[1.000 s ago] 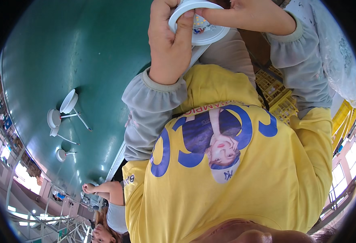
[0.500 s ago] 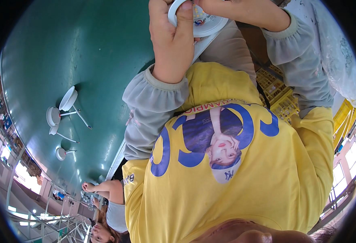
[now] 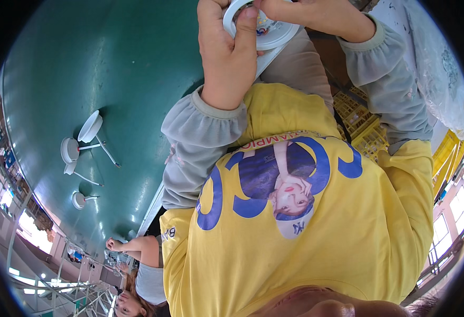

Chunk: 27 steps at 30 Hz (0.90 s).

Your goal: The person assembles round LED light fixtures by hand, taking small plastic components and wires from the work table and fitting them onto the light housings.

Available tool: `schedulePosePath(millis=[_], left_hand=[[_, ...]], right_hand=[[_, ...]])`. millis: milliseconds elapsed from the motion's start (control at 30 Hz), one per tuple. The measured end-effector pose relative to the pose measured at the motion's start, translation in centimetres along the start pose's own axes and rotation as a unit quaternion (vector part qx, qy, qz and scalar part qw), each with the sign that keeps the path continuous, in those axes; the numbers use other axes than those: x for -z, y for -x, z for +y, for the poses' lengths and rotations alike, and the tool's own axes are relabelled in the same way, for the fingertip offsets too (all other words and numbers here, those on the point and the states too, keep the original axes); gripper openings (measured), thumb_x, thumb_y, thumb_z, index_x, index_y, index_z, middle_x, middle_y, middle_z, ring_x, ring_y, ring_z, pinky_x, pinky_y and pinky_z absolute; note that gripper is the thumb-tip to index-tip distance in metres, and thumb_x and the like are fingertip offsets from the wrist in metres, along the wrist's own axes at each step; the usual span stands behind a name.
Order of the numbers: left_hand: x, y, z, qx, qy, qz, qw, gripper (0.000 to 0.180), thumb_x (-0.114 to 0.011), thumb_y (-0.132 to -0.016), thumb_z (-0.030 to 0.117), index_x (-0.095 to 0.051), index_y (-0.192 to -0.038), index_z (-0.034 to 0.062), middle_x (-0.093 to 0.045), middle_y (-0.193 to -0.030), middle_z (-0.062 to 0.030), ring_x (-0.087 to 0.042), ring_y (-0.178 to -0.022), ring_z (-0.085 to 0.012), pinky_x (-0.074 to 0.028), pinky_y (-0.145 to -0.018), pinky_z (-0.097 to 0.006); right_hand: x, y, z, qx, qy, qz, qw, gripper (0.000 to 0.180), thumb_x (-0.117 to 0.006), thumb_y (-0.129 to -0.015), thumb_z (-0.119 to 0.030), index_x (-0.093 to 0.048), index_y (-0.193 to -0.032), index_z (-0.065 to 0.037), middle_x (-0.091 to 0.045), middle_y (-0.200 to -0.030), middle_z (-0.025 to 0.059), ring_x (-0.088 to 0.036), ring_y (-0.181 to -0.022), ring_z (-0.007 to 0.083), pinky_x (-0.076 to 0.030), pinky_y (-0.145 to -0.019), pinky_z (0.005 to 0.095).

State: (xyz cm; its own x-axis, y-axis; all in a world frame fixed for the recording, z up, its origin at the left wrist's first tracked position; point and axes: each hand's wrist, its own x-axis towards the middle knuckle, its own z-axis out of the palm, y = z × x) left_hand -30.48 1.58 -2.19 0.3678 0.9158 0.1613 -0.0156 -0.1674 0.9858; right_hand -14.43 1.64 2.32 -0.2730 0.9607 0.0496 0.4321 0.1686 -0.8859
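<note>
We pinched the white housing (image 3: 278, 41) by its rim in our left hand (image 3: 227, 61); how our right hand (image 3: 316, 13) gripped, we couldn't tell. Steady support seemed best.

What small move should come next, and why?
Probably lower the white round housing slightly, with the left grip on its rim. The picture's top edge cuts off part of the housing, and the left thumb covers some of its inside, where small coloured parts show. The right grip is at its upper side, fingertips hard to make out.
</note>
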Motion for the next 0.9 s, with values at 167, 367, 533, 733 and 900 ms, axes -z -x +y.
schedulePosePath(millis=[167, 367, 533, 733, 900], left_hand=[[0.2, 0.0, -0.1, -0.018, -0.039, -0.001, 0.999, 0.016, -0.051, -0.089, 0.013, -0.047, -0.096, -0.0001, -0.051, -0.084, -0.0053, -0.048, -0.074, -0.0097, -0.041, -0.066, -0.022], [0.2, 0.0, -0.4, -0.071, -0.099, 0.008, 0.993, 0.016, -0.051, -0.088, 0.013, -0.047, -0.096, -0.0004, -0.05, -0.083, -0.0067, -0.049, -0.074, -0.0131, -0.041, -0.065, -0.024], [0.4, 0.4, -0.7, -0.058, -0.089, -0.019, 0.994, 0.019, -0.051, -0.088, 0.014, -0.047, -0.101, 0.0004, -0.05, -0.086, -0.0084, -0.049, -0.078, -0.0139, -0.041, -0.069, -0.025], [0.5, 0.7, -0.5, 0.013, 0.035, -0.057, 0.998, 0.022, -0.053, -0.087, 0.012, -0.045, -0.104, 0.0003, -0.053, -0.09, -0.0075, -0.051, -0.078, -0.0105, -0.044, -0.068, -0.025], [0.1, 1.6, 0.5, -0.003, 0.188, 0.013, 0.982, 0.033, -0.054, -0.087, 0.021, -0.043, -0.106, -0.0031, -0.054, -0.099, -0.0112, -0.052, -0.085, -0.0132, -0.043, -0.075, -0.025]], right_hand=[[-0.4, 0.1, 0.4, 0.02, -0.004, 0.01, 1.0, 0.016, -0.066, -0.072, -0.014, -0.06, -0.07, 0.0, -0.055, -0.055, 0.0061, -0.045, -0.05, 0.0055, -0.034, -0.044, 0.0225], [-1.0, 0.6, 0.2, 0.018, -0.017, 0.039, 0.999, 0.017, -0.066, -0.07, -0.014, -0.059, -0.069, 0.001, -0.052, -0.053, 0.0068, -0.044, -0.048, 0.0066, -0.033, -0.043, 0.024], [-1.2, 1.2, -0.5, -0.035, -0.017, 0.052, 0.998, 0.019, -0.067, -0.069, -0.016, -0.058, -0.067, 0.001, -0.05, -0.052, 0.006, -0.042, -0.048, 0.0074, -0.032, -0.043, 0.025], [-1.5, 1.7, 0.2, 0.017, 0.03, 0.078, 0.996, 0.017, -0.065, -0.07, -0.015, -0.058, -0.07, 0.0, -0.05, -0.053, 0.0086, -0.045, -0.046, 0.0118, -0.034, -0.043, 0.0263], [-1.5, 2.2, -1.0, 0.014, 0.082, 0.072, 0.994, 0.02, -0.057, -0.068, -0.008, -0.057, -0.087, 0.001, -0.052, -0.065, 0.0051, -0.046, -0.055, 0.0092, -0.037, -0.05, 0.0223]])
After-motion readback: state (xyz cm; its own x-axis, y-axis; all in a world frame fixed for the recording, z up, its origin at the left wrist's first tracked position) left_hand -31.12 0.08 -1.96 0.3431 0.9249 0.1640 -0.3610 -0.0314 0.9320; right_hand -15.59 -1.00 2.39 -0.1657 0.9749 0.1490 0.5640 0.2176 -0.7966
